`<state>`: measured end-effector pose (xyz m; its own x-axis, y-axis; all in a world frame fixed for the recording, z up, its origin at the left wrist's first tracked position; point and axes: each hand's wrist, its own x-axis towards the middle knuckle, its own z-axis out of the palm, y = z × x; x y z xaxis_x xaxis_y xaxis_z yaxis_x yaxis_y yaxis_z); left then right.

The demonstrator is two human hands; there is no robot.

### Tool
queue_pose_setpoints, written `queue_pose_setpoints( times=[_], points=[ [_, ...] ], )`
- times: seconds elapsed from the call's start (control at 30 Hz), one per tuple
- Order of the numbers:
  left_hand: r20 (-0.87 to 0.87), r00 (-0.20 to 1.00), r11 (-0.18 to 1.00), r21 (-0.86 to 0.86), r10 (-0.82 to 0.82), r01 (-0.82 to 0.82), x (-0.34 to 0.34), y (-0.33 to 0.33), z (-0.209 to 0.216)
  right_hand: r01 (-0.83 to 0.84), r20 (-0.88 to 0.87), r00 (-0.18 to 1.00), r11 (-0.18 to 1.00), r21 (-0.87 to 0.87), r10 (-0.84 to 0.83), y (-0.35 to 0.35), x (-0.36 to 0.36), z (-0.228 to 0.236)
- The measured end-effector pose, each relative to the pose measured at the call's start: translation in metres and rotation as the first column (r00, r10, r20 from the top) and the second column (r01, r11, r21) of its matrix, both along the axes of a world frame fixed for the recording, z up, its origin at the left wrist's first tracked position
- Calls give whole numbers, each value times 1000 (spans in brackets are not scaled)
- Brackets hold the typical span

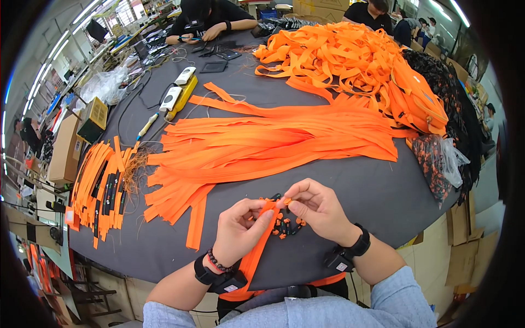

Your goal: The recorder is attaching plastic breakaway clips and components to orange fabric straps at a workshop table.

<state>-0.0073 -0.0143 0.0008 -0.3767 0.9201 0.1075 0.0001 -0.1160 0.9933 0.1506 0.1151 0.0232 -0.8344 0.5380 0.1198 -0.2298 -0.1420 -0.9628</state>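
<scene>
My left hand is closed, pinching the upper end of an orange zipper tape that runs down past the table's near edge. Close beside it, my right hand pinches a small orange zipper slider at the end of that tape. Whether the slider is on the tape I cannot tell, as my fingertips cover the spot. Beneath both hands lies a small pile of black and orange zipper sliders, partly hidden. Just beyond is a broad stack of orange zipper tapes, spread sideways.
Shorter orange strips with black pieces lie at the left. A heap of orange strapping and a clear bag of sliders fill the right. Power sockets and a yellow box stand far left. People work across the grey table.
</scene>
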Motion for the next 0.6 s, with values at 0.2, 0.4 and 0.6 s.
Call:
queue_pose_setpoints(
  times=[0.2, 0.4, 0.6],
  points=[
    [-30, 999, 998, 57, 17, -15, 1, 0, 2, -26, -27, 999, 1000, 8, 27, -4, 2, -7],
    [-205, 979, 999, 51, 22, -12, 5, -1, 14, 34, 1, 999, 995, 91, -34, -10, -1, -9],
    [-347, 936, 994, 101, 65, -32, 5, 0, 18, 76, 7, 997, 985, 153, -78, -14, -1, -5]
  ],
)
